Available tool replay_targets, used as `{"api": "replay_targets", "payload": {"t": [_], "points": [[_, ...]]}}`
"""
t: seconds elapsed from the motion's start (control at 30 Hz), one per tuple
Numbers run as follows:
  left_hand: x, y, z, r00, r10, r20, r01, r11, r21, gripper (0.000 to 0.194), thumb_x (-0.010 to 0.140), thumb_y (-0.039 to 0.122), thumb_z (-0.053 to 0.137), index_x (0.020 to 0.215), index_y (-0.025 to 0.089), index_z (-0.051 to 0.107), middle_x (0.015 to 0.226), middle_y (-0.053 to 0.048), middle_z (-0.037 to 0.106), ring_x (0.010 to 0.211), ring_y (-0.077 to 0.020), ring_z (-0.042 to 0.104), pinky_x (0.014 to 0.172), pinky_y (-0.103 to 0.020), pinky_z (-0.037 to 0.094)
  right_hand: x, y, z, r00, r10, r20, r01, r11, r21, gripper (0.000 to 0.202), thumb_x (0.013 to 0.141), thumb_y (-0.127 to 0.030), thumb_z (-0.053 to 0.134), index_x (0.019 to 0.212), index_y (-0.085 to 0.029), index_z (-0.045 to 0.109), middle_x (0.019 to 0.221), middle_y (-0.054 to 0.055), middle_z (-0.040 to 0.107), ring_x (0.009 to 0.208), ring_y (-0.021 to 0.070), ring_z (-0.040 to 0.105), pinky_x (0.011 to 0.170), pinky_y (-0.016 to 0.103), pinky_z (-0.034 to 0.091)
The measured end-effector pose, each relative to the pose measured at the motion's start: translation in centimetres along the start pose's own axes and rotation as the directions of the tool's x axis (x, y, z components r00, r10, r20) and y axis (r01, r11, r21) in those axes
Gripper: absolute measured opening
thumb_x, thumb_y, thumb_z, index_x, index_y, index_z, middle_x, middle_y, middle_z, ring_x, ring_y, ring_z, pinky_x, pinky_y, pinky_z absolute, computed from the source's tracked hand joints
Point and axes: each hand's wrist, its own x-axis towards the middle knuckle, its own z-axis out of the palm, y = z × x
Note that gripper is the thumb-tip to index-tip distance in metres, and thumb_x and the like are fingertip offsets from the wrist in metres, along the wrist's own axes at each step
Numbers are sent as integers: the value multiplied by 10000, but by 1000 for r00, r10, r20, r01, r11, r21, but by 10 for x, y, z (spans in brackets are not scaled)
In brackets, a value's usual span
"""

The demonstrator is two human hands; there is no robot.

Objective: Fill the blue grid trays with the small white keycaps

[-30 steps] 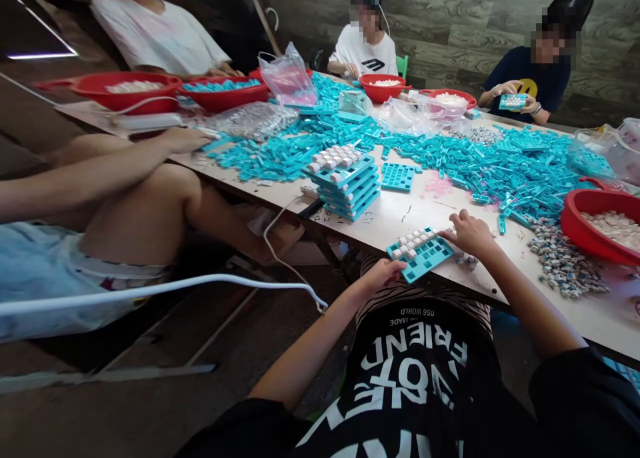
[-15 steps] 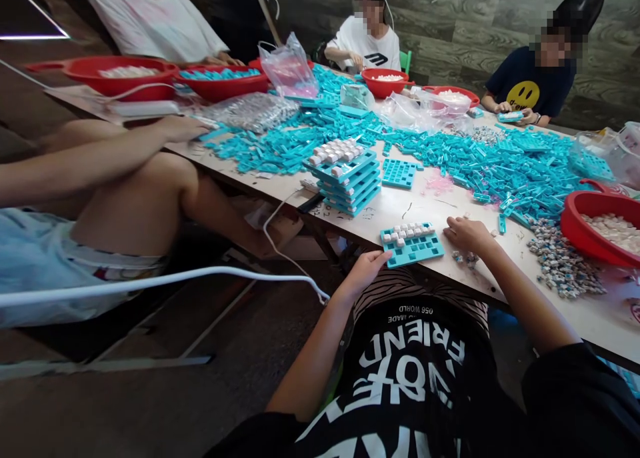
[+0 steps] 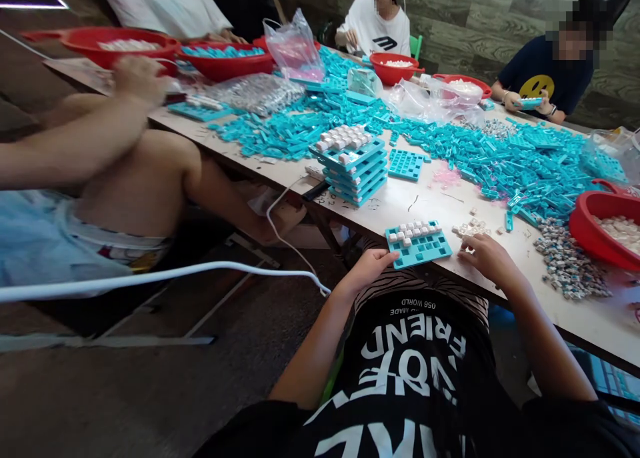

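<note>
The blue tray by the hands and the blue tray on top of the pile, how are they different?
The tray by the hands lies alone, flat on the table; the top tray sits on a stack of trays. The near tray has white pieces along its far rows only, with the near holes empty; the top tray looks mostly covered. The left hand touches the near tray; no hand touches the top one. Both are turquoise grids holding white pieces.

Bare tabletop (image 3: 430, 205) lies open between the teal tray (image 3: 419, 243) and the stacked trays (image 3: 351, 165). Loose white keycaps (image 3: 470, 229) crowd the tray's right side; a grey switch heap (image 3: 567, 265) and red basin (image 3: 607, 228) block farther right.
</note>
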Motion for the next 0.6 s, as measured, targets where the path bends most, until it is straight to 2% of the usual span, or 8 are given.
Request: {"api": "replay_targets", "payload": {"t": [0.07,0.13,0.23,0.33,0.4,0.5,0.57,0.6], "points": [[0,3,1,1000,15,20,-15,1000,20,411,625,535,638,566,130,591,472,31,473,511,-105,431,505,-224,312,1,5,5,1000,-5,-21,7,997,79,94,801,-270,581,815,-187,623,827,62,607,802,192,539,711,312,423],[1,7,1,998,39,51,-42,997,66,420,635,543,623,565,131,585,482,33,474,514,-104,425,511,-225,309,3,5,6,996,-12,-91,26,989,145,93,793,-268,577,792,-185,619,829,63,600,807,193,531,732,326,425],[4,13,-1,996,62,61,-73,980,184,443,648,566,597,527,143,550,479,39,452,503,-98,402,500,-220,286,7,-9,1,985,27,-168,25,953,302,103,784,-281,569,806,-186,602,780,39,598,726,165,525,679,309,427],[5,16,-5,991,104,-82,-72,943,324,431,626,569,622,527,157,546,498,33,476,520,-104,417,499,-217,278,10,-33,-2,988,57,-143,26,852,523,110,759,-293,579,800,-192,560,707,-1,574,621,120,498,577,258,410],[3,18,-7,968,142,-208,-57,927,370,418,645,564,612,539,164,551,507,28,489,542,-110,431,511,-218,285,14,-46,0,991,47,-129,44,781,623,126,749,-296,588,810,-195,545,699,-14,558,606,105,488,557,244,405],[-2,23,-7,931,197,-307,-95,943,318,419,730,537,531,538,165,536,517,22,487,567,-113,436,547,-223,308,22,-58,8,988,52,-143,63,714,697,190,762,-300,576,921,-197,570,750,-2,580,641,108,511,585,256,425],[-7,30,-4,938,211,-275,-164,969,184,405,749,518,511,569,158,554,560,12,523,597,-117,457,584,-228,337,26,-63,12,988,40,-148,82,675,733,231,782,-322,563,974,-196,587,804,19,611,684,123,539,616,277,445],[-9,35,-1,953,203,-224,-186,978,96,394,744,515,521,601,152,576,586,6,545,611,-119,469,599,-230,349,27,-66,13,988,26,-153,99,654,750,235,790,-338,563,973,-195,595,825,27,622,707,131,550,633,288,452]]}}
